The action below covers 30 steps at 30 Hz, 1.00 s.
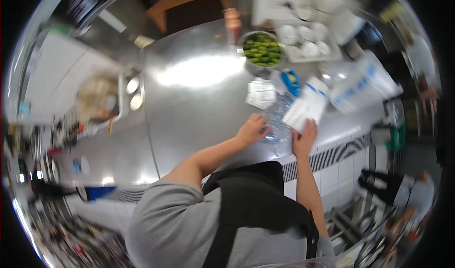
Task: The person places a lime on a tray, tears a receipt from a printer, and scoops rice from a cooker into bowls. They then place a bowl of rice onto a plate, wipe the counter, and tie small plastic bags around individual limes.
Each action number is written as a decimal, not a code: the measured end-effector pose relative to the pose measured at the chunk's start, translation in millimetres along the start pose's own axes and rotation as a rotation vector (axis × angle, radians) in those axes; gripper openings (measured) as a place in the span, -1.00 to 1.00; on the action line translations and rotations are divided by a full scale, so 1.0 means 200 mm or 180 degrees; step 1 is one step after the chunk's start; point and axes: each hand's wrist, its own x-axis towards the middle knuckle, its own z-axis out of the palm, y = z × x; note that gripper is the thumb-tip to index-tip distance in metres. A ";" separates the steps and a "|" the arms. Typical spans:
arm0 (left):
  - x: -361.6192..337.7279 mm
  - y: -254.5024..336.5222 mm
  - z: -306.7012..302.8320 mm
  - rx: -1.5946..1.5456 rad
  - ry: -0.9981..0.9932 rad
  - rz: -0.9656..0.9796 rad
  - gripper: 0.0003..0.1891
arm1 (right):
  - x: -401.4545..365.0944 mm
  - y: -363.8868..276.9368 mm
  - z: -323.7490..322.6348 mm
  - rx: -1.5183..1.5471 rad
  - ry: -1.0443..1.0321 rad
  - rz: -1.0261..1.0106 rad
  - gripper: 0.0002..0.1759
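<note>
My left hand [253, 129] is closed, its curled fingers at the edge of a crumpled clear plastic bag [279, 123] with blue print. On the right, my right hand [305, 137] grips the near end of a white packet [308, 104] with a blue stripe, thumb at its lower corner. The packet lies partly over the plastic. Just beyond are a white printed paper [261, 93] and a blue-and-yellow packet [290, 81]. Motion blur hides what exactly the fingertips pinch.
A metal pot of green vegetables [261, 50] stands at the back, beside a pink-topped bottle [232, 25] and a tray of white cups [290, 54]. A big white bag with blue lettering [365, 85] lies at right. Another person [412, 192] is at the lower right.
</note>
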 end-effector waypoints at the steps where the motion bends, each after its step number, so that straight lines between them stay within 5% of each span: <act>1: -0.01 -0.01 0.00 0.0009 0.0058 0.0023 -0.76 | 0.00 0.01 0.02 -0.0013 0.0030 -0.0113 -0.16; 22: -0.05 0.00 -0.04 -0.0052 0.0280 0.0227 -0.67 | -0.02 0.00 0.05 -0.0588 -0.0153 -0.0176 -0.23; 25: -0.06 -0.01 -0.05 -0.0329 -0.0135 -0.0069 -0.58 | -0.04 0.00 0.04 -0.0607 -0.0168 -0.0057 -0.22; 30: -0.26 0.09 -0.17 0.0348 0.0976 -0.0014 -0.18 | -0.07 0.00 0.01 -0.0688 -0.0114 0.0092 -0.09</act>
